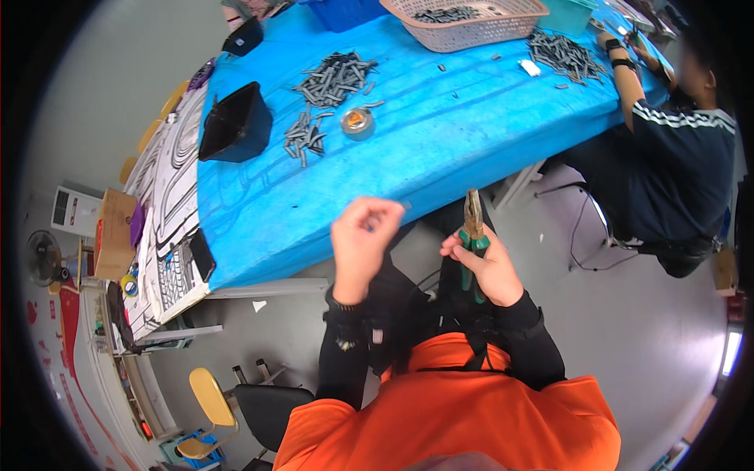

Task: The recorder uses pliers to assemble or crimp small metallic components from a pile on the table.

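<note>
My left hand (364, 239) is closed in a pinch just off the near edge of the blue-covered table. A tiny greyish bit shows at its fingertips, too small to name. In my right hand (493, 267) is a pair of pliers (473, 217) with green handles and worn metal jaws, the jaws pointing toward the table. Beyond my hands lie a small pile of short grey tube pieces (305, 136) and a larger pile of grey pieces (336, 80). Beside them stands a round clear container (357, 123) with something orange inside.
An empty-looking black bin (238, 122) stands at the left, near a dark phone (202, 255). At the back are a pink basket (471, 33) and another grey pile (567, 56). A co-worker (679, 149) sits at the right. A black chair (271, 410) is at lower left.
</note>
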`<state>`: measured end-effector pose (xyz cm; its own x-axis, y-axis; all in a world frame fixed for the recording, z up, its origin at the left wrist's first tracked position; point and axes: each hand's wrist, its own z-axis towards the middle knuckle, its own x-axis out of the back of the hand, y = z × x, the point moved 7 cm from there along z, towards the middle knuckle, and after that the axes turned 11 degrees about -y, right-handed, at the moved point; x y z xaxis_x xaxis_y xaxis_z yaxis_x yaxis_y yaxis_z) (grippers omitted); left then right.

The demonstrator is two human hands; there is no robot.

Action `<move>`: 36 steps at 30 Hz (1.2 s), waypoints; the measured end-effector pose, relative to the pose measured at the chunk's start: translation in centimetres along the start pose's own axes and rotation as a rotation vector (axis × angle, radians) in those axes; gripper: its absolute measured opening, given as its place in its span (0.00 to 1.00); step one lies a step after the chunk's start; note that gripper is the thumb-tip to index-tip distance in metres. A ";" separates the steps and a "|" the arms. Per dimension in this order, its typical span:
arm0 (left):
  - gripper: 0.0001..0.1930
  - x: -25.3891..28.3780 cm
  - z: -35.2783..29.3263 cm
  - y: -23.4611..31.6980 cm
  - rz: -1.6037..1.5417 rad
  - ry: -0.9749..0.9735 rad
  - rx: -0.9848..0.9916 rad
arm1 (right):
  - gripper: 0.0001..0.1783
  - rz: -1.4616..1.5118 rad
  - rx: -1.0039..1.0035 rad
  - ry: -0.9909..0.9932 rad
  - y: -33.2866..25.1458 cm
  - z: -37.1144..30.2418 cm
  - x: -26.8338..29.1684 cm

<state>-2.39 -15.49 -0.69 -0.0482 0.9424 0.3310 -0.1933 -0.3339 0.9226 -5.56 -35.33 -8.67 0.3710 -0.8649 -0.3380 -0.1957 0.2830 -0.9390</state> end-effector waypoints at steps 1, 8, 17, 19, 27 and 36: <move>0.03 1.7 1.3 0.0 0.026 0.082 0.000 | 0.10 0.013 -0.014 -0.022 0.8 0.0 0.2; 0.07 8.5 10.3 -0.7 0.363 0.260 -0.133 | 0.11 -0.125 -0.084 0.024 2.6 -0.6 0.8; 0.08 7.5 12.7 -1.4 0.496 0.239 -0.068 | 0.11 -0.123 -0.071 0.051 2.7 -0.6 1.7; 0.08 7.4 12.9 -1.7 0.488 0.243 -0.040 | 0.11 -0.133 -0.070 0.046 2.9 -0.5 1.8; 0.08 7.5 13.0 -1.6 0.520 0.244 -0.042 | 0.11 -0.168 -0.086 0.032 2.6 -0.6 1.6; 0.07 10.2 8.0 -1.8 0.198 0.333 -0.028 | 0.11 -0.215 -0.066 0.029 3.3 -0.6 1.7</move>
<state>5.30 -5.47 2.62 -0.4015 0.8163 0.4153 -0.1745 -0.5134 0.8402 -6.09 -36.12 -12.30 0.3842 -0.9144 -0.1273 -0.1745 0.0635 -0.9826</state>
